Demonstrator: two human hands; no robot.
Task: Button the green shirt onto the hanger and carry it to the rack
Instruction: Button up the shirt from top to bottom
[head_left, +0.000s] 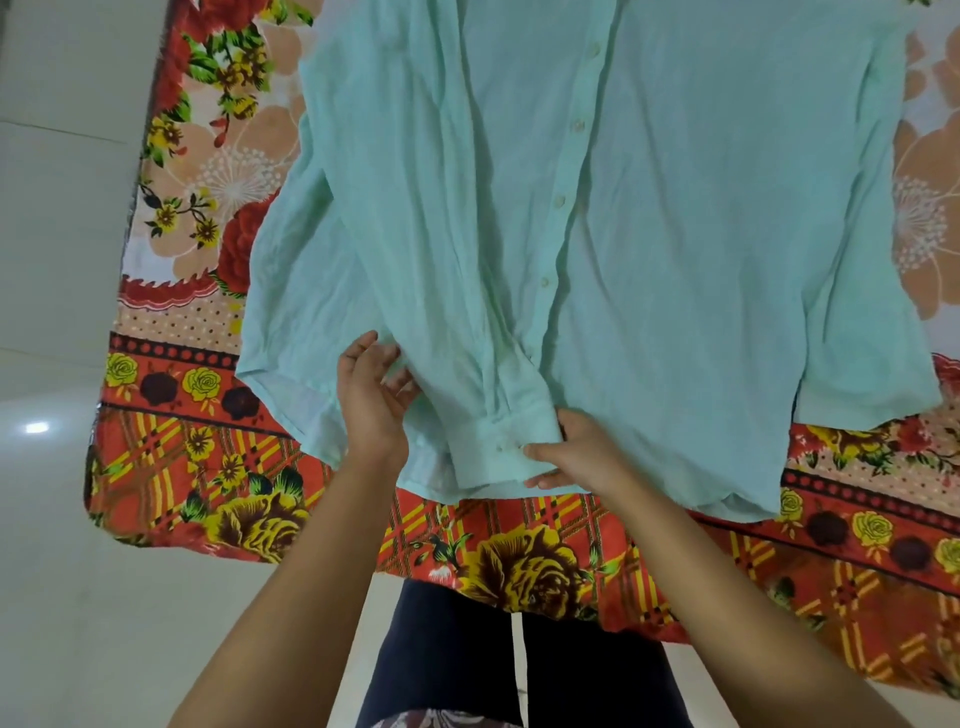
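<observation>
The pale green shirt (649, 234) lies spread flat on a bed, front up, its row of white buttons running down the middle. One long sleeve is folded down across the front, and its cuff (498, 452) rests near the shirt's hem. My right hand (566, 452) pinches the end of that cuff between thumb and fingers. My left hand (371, 395) rests on the fabric just left of the sleeve, fingers apart and curled over a fold. No hanger is visible; the collar is cut off at the top edge.
The bed carries a red, orange and yellow floral sheet (208, 395); its near edge runs right in front of my legs (467, 649). Pale tiled floor (62, 571) lies to the left of the bed.
</observation>
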